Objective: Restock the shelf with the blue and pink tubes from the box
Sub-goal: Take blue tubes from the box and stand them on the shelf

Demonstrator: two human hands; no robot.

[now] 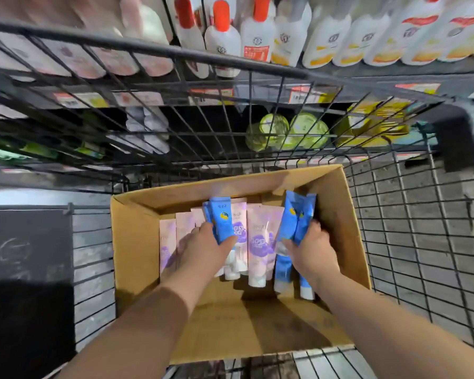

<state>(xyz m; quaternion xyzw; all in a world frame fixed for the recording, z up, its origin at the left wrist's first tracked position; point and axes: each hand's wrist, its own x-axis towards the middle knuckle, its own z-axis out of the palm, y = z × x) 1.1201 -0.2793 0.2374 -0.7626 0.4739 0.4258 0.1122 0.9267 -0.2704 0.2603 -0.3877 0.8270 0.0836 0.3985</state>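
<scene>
Tubes fill the far part of a brown cardboard box (137, 242), and the box sits inside a black wire cart (411, 242). I only have the head view, looking down into the cart.

I see my left hand (203, 248) reaching into the box on the left side. It is wrapped around blue tubes (222, 220), and they stick up toward the far side. I can see at least 2 in that hand. My right hand (309, 248) is on the right side of the box. It grips another bunch of blue tubes (297, 214), with the flat ends pointing far and the white caps pointing near.

Pink tubes (260, 242) with purple flowers lie in a row between my 2 hands and out to the left. Their white caps point near me. The near part of the box floor is bare cardboard.

Past the cart is a store shelf (367, 75). White bottles (326, 31) stand on it, some with red caps. On the shelf below I see green round jars (293, 129) through the wires. The far things look blurry.
</scene>
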